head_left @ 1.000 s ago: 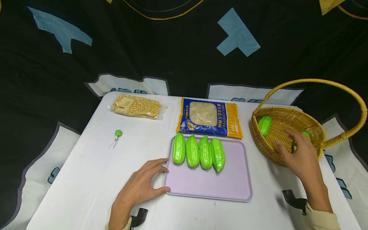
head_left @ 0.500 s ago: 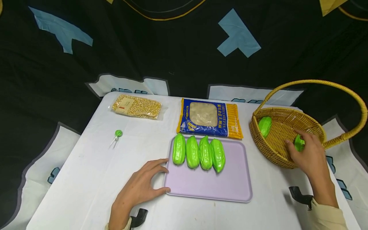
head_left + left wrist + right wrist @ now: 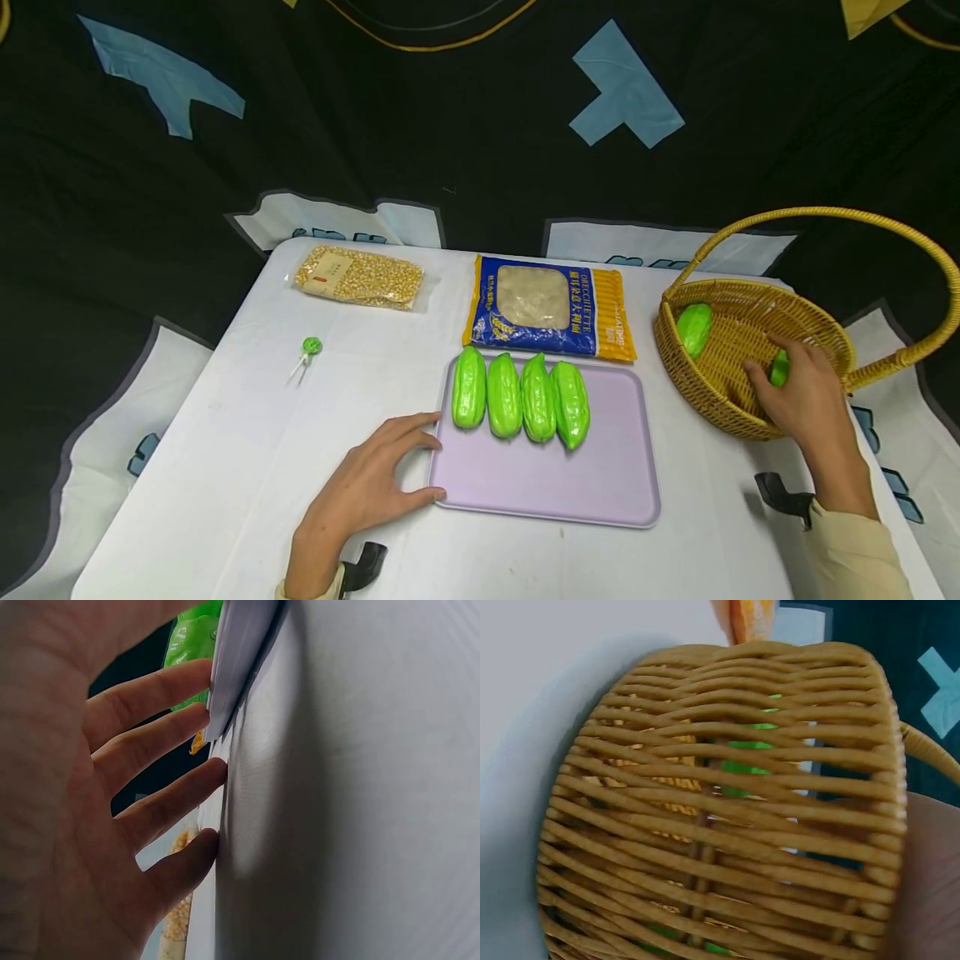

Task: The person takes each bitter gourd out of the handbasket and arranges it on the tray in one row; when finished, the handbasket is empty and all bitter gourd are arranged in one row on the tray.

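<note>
Four gourds (image 3: 505, 396): rowed on tray (image 3: 540, 483), likely space-saving
Left grip (image 3: 371, 479): spread, empty, likely steadying tray
Right grip (image 3: 808, 396): in basket (image 3: 693, 387); closure, hold unclear

Bright head view, glints on green vegetables (image 3: 504, 396), dim left wrist view, shadowed tabletop (image 3: 319, 795)
</note>
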Action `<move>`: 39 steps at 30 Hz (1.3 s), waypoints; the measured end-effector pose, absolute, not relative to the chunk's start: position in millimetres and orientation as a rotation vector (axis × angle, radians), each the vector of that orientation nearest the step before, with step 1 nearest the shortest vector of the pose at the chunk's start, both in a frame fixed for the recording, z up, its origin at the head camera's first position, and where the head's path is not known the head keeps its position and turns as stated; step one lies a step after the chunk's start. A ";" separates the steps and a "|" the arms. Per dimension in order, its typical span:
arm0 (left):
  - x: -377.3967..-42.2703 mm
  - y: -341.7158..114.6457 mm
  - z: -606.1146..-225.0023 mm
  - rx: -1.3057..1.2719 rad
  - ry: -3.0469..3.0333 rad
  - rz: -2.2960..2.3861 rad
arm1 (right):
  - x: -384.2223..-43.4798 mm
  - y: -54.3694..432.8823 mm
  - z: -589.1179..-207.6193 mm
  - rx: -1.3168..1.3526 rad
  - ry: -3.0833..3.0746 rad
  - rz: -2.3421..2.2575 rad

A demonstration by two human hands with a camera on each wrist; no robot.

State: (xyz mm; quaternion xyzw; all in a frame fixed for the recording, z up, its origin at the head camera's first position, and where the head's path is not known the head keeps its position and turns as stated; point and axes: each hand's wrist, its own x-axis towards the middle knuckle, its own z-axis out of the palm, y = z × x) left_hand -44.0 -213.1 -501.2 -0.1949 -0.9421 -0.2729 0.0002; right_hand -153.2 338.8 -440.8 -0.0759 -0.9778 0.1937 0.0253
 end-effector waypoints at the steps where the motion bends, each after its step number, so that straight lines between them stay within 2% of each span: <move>1: -44.1 -213.2 -501.2 -0.613 -2.958 -0.858 | -154.1 339.2 -441.4 -0.242 -3.028 0.596; 23: -44.3 -213.8 -501.6 -0.619 -2.953 -0.846 | -167.3 355.2 -447.9 -0.428 -3.084 0.651; 39: -43.5 -213.9 -501.9 -0.614 -2.939 -0.858 | -185.2 368.4 -449.2 -0.386 -3.150 0.687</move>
